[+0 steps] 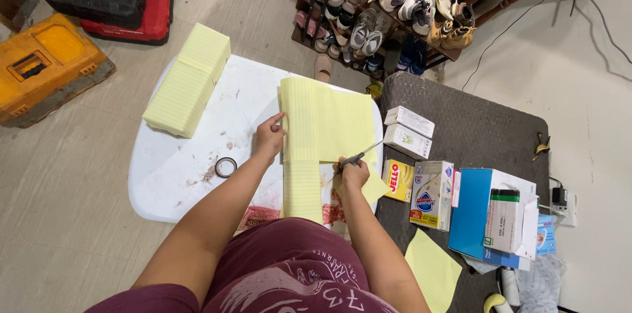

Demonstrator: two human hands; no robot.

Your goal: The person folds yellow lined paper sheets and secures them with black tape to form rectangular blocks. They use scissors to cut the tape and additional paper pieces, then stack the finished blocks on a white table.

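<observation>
A: Centre of the white table: a large sheet of yellow lined paper, lying flat, its narrower lower strip running toward the person's lap. What are the hands doing?

B: The left hand rests at the sheet's left edge, fingers curled loosely with the thumb on top of the paper, pinning it. The right hand is closed around the handles of a pair of scissors; the blades point up and to the right, lying over the sheet's lower right edge. How far the blades are parted, I cannot tell.

A: And around the sheet?

B: Far left on the table, a thick stack of yellow paper. Near the left hand but apart from it, a roll of tape lies flat. Reddish stains mark the table's near edge.

A: To the right?

B: A dark mat carries several small boxes, a blue box, and a loose yellow sheet at its near side. Far behind stands a shoe rack; far left on the floor, an orange tool case.
</observation>
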